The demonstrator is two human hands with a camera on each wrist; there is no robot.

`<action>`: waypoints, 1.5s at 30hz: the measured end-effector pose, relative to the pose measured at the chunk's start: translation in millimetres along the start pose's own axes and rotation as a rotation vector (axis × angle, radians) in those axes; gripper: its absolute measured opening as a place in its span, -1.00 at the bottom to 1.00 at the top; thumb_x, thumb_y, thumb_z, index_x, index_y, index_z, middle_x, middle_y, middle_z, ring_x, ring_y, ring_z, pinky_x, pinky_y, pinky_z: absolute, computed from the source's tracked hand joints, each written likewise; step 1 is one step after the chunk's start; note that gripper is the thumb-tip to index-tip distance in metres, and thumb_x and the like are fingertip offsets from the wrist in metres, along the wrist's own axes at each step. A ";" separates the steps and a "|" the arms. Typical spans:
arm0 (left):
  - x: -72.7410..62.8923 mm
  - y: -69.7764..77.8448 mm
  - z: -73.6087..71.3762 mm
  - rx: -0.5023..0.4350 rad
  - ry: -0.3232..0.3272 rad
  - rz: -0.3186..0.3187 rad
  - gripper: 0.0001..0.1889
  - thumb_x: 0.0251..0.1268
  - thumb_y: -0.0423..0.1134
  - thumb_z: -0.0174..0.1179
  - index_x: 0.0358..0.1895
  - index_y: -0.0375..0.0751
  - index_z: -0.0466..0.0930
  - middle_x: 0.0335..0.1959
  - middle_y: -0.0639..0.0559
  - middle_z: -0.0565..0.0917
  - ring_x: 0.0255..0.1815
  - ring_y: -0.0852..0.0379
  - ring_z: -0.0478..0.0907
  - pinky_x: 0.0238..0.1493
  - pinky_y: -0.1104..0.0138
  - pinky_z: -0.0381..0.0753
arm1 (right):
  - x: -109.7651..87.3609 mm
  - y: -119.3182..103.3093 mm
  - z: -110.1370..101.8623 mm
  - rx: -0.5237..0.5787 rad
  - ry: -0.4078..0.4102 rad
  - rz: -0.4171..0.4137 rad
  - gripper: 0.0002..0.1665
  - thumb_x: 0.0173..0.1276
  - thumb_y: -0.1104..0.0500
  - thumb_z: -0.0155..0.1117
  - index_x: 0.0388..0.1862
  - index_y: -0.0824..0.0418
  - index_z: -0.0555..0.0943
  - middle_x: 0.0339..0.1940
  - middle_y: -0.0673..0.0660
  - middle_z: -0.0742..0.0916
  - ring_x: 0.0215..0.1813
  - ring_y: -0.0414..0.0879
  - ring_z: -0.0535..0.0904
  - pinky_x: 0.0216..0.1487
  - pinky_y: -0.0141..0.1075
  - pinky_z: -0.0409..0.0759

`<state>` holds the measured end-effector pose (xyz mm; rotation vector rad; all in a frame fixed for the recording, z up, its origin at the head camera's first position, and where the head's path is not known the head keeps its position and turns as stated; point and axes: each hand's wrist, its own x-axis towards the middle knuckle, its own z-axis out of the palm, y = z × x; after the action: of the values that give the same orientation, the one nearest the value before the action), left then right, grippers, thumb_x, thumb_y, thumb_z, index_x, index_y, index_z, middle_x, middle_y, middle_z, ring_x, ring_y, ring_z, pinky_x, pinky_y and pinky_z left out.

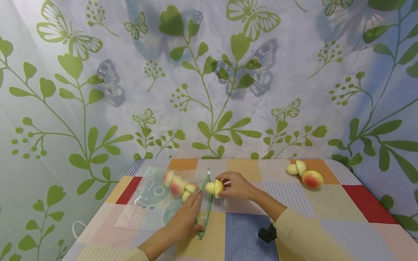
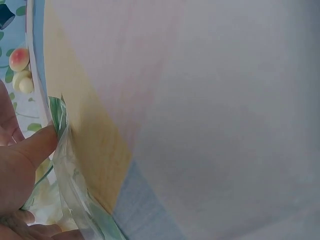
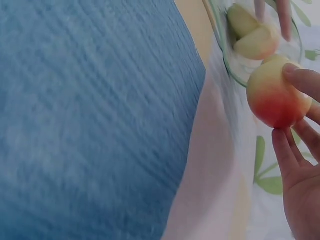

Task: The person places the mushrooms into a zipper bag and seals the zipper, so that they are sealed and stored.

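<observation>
A clear plastic bag (image 1: 132,214) with a green-edged mouth and a cartoon print lies on the table, several toy mushrooms (image 1: 177,187) inside it. My left hand (image 1: 184,214) holds the bag at its mouth; in the left wrist view the thumb (image 2: 37,147) lies against the green edge. Between the thumb and fingers of my right hand (image 1: 240,186) is a toy mushroom (image 1: 218,188), yellow with a red blush, its stem pointing left at the bag's mouth. The right wrist view shows the mushroom's rounded red and yellow cap (image 3: 277,97) close up.
Two more toy mushrooms, one pale yellow (image 1: 297,168) and one with a red top (image 1: 312,179), lie at the back right. A small black object (image 1: 267,233) is by the right sleeve. Behind the patchwork-covered table (image 1: 326,206) hangs a leaf-print curtain (image 1: 209,90).
</observation>
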<state>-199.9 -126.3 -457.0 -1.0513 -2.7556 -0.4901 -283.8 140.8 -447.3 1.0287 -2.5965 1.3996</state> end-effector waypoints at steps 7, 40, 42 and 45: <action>0.3 0.9 0.4 0.012 -0.002 -0.005 0.22 -0.06 -0.15 0.66 0.58 -0.54 0.02 0.59 -0.46 0.07 0.54 -0.31 0.19 0.46 -0.02 0.30 | 7.1 1.0 13.3 0.040 0.030 -0.002 -0.31 0.18 0.24 0.64 0.24 0.47 0.59 0.17 0.31 0.67 0.11 0.23 0.66 0.05 -0.13 0.71; -0.6 1.6 -0.9 0.027 0.001 0.009 0.24 -0.04 -0.13 0.66 0.59 -0.55 -0.01 0.62 -0.43 0.01 0.56 -0.30 0.15 0.47 -0.01 0.28 | 18.0 6.2 51.6 0.132 0.152 0.054 -0.40 0.13 0.22 0.68 0.12 0.41 0.66 0.00 0.19 0.67 0.06 0.13 0.67 0.02 -0.20 0.72; -0.6 1.5 -1.2 0.032 -0.001 0.011 0.23 -0.03 -0.12 0.65 0.59 -0.55 -0.01 0.63 -0.43 0.01 0.56 -0.31 0.15 0.47 -0.01 0.27 | 18.4 6.6 53.5 0.113 0.163 0.046 -0.40 0.13 0.21 0.69 0.11 0.41 0.67 -0.01 0.20 0.68 0.02 0.11 0.67 -0.02 -0.21 0.73; -0.7 1.4 -1.6 0.032 -0.003 0.013 0.23 -0.03 -0.12 0.65 0.58 -0.55 0.00 0.63 -0.42 0.01 0.56 -0.32 0.15 0.47 -0.02 0.27 | 19.1 6.1 56.2 0.115 0.184 0.039 -0.43 0.15 0.22 0.67 0.09 0.42 0.68 -0.01 0.23 0.70 -0.01 0.11 0.69 -0.05 -0.22 0.74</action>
<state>-198.4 -126.3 -455.3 -1.0625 -2.7484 -0.4408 -286.5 90.6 -479.5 0.8193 -2.4436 1.5866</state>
